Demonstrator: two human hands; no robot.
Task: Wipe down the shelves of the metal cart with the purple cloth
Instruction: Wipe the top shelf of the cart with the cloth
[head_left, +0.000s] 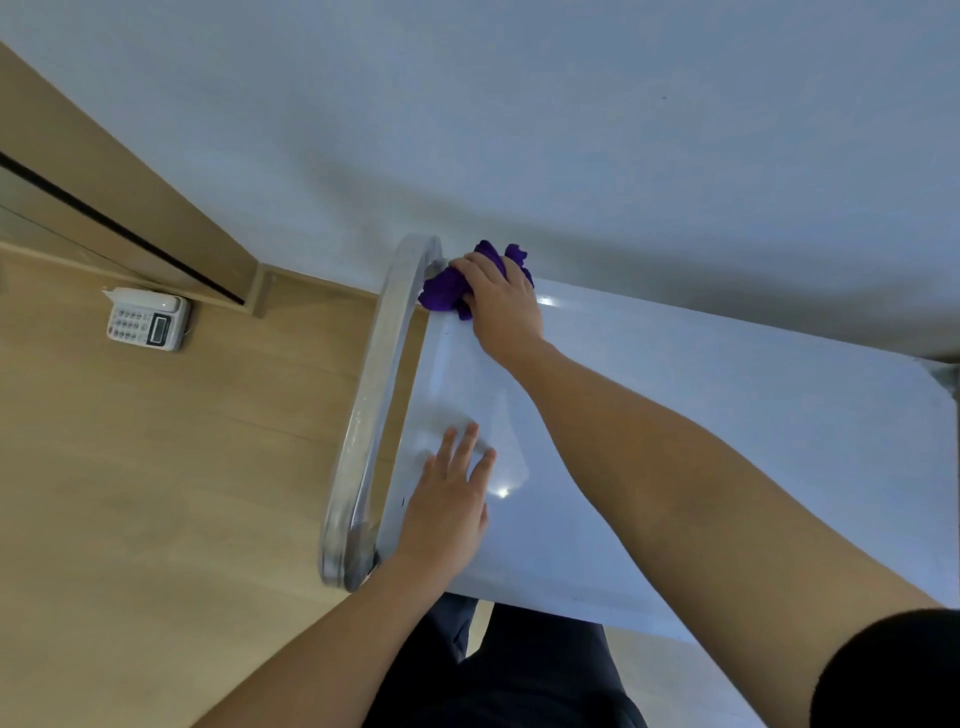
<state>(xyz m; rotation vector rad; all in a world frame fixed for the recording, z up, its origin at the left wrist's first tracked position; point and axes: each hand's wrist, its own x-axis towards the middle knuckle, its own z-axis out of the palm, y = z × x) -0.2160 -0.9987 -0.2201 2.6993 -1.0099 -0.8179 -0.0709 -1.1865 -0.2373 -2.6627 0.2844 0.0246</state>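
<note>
The metal cart's shiny top shelf (675, 415) fills the middle and right of the head view. Its curved metal handle bar (371, 415) runs along the shelf's left end. A bunched purple cloth (441, 291) lies at the shelf's far left corner, next to the handle. My right hand (501, 306) grips the cloth and covers most of it. My left hand (449, 504) rests flat on the near left part of the shelf, fingers straight and slightly spread.
A white wall (571, 130) stands right behind the cart. A white desk telephone (148, 319) sits on the wooden floor (156, 493) at the left, beside a wooden door frame (130, 208). My dark trousers (519, 675) show below the shelf's near edge.
</note>
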